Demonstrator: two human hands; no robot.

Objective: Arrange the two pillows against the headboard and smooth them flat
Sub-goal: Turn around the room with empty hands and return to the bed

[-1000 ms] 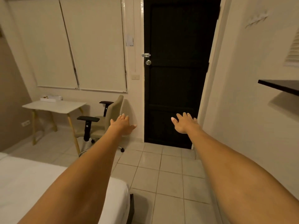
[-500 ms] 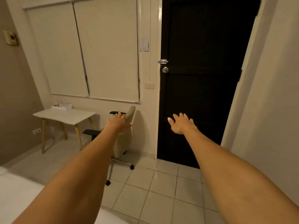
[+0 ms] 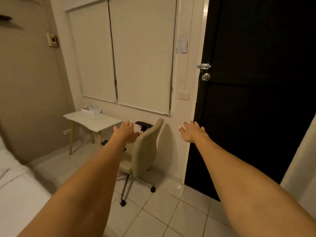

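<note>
Both my arms stretch straight out in front of me in mid-air. My left hand is open, fingers spread, palm down, in front of the office chair. My right hand is open too, fingers apart, in front of the door's left edge. Neither hand holds or touches anything. A corner of the white bed shows at the lower left, blurred, with a fold of white bedding on it. No pillow or headboard is clearly in view.
A beige swivel chair on castors stands on the tiled floor ahead. A small white desk is to its left under two drawn blinds. A black door fills the right side. Tiled floor lies between bed and door.
The view has swung left and moved closer to the chair and the window; the door has slid to the right. Both hands stay outstretched and open. More of the bed's left side shows.
</note>
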